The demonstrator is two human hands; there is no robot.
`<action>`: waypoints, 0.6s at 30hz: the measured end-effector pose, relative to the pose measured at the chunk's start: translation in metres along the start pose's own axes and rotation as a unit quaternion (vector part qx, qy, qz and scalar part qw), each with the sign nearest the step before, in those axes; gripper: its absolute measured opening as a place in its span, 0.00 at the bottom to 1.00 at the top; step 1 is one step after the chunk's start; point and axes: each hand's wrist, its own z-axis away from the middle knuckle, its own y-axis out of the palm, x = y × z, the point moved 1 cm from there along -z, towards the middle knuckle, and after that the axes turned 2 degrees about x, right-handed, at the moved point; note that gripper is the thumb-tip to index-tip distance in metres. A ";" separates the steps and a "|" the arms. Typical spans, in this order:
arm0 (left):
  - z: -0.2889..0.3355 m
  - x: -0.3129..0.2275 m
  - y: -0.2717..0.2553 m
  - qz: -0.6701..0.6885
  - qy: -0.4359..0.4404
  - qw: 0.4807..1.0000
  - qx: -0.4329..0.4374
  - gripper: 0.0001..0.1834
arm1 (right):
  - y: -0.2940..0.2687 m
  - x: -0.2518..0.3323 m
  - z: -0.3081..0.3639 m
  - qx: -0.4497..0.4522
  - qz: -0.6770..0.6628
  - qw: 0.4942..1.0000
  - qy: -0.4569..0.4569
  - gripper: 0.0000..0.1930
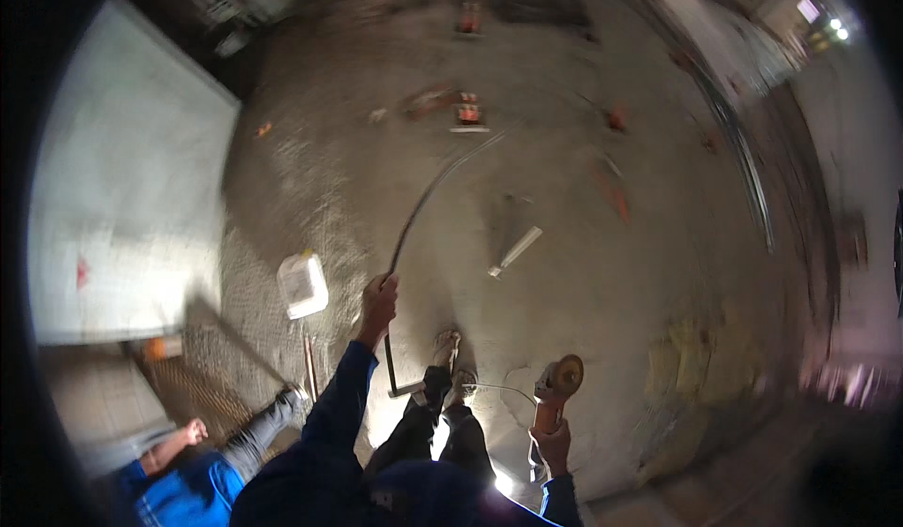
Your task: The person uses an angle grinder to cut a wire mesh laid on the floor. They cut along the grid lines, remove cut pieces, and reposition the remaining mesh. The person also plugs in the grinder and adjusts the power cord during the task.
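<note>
My left hand (379,306) is closed round a long, thin dark rod (420,209). Its far end reaches out over the floor, and its near end comes down beside my feet. The rod looks curved, and I cannot tell whether it is stiff. In my right hand (553,442) is an angle grinder (548,412), gripped by its orange body, with a round brown disc (567,375) facing up. A thin cable (508,389) runs from near my feet toward the grinder. The disc and the rod are well apart.
Another person in a blue shirt (193,489) is close on my left, below a large pale panel (132,179). A white container (303,284) stands nearby. A pale strip (515,251) and red-orange items (467,109) lie on the rough floor. Long bars (743,160) lie along the right side.
</note>
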 end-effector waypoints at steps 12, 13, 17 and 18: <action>0.244 0.009 -0.260 -0.252 0.114 0.931 -0.238 0.17 | -0.022 0.047 0.017 0.188 0.044 0.971 -0.141 0.29; 0.265 0.016 -0.289 -0.296 0.104 0.911 -0.267 0.17 | -0.006 0.054 0.021 0.212 0.072 0.965 -0.137 0.28; 0.319 0.059 -0.335 -0.338 0.052 0.894 -0.291 0.15 | 0.017 0.078 0.016 0.213 0.164 0.948 -0.168 0.26; 0.338 0.074 -0.347 -0.332 0.049 0.888 -0.315 0.15 | 0.022 0.077 0.018 0.204 0.187 0.945 -0.174 0.26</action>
